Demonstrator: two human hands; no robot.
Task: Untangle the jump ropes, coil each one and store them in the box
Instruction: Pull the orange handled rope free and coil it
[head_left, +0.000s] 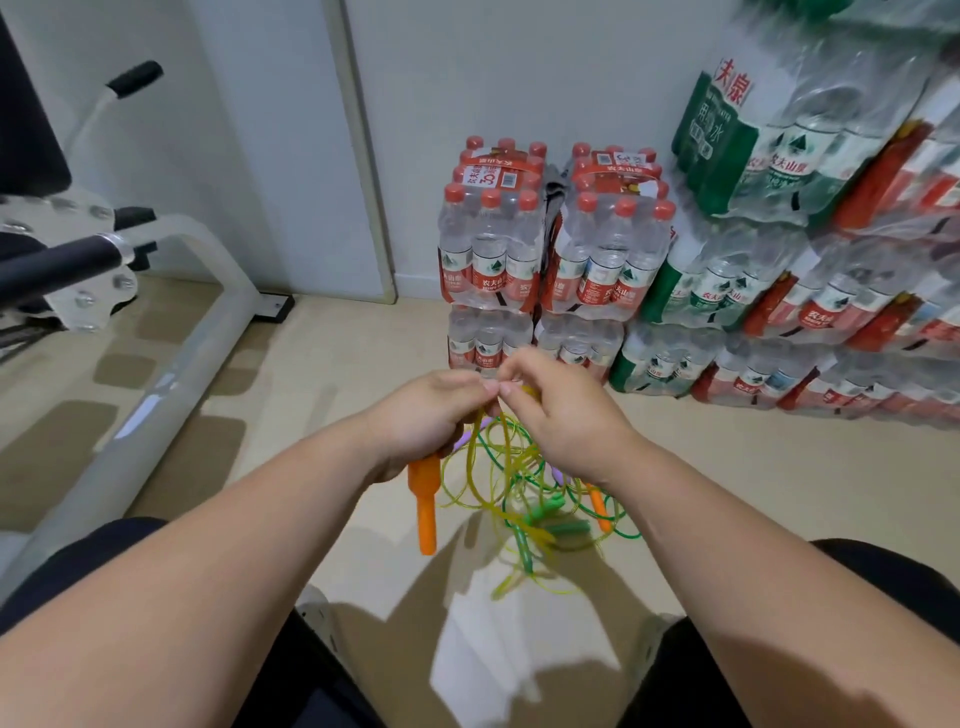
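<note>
A tangle of jump ropes hangs from my hands above the floor. My left hand (428, 415) grips an orange handle (425, 499) that points down, along with yellow cord (485, 467). My right hand (563, 410) pinches the yellow cord at the top, fingertips almost touching my left. Green cord (524, 545) and green handles (558, 527) dangle in the snarl, with a second orange handle (597, 506) and a purple handle (556, 474) partly hidden behind my right wrist. No box is in view.
Stacked shrink-wrapped packs of water bottles (556, 249) line the wall ahead and to the right. A white exercise machine frame (171, 353) with black grips stands at the left. Tan floor (332, 364) lies between them. My knees frame the bottom.
</note>
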